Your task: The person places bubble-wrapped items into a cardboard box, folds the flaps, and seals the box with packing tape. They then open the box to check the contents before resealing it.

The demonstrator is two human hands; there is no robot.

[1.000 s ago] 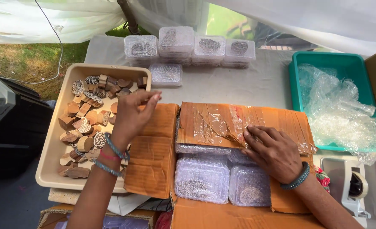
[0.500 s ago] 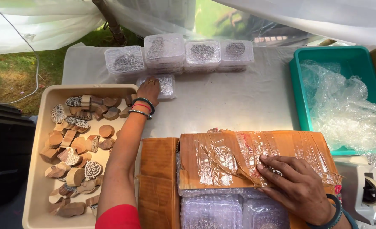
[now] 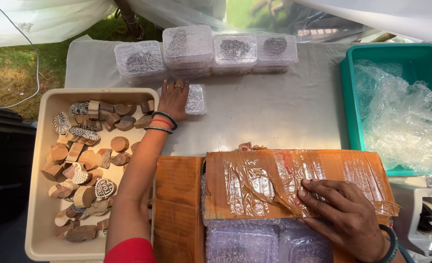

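Box [image 3: 195, 99]: small clear plastic w/ grey bits, left hand [image 3: 173, 99] grasping; right hand [image 3: 340, 214] flat, released.

Left hand [image 3: 173, 99]: gold ring on one finger.
Left wrist: red, dark and silvery bangles [image 3: 160, 122].
Left sleeve [image 3: 130, 251]: red, short.
Right hand [image 3: 345, 217]: bare.
Right wrist: teal and dark bangles [image 3: 395, 242].

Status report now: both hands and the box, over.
Left hand on small clear plastic box. Right hand flat on taped cardboard flap. Nothing in the way.
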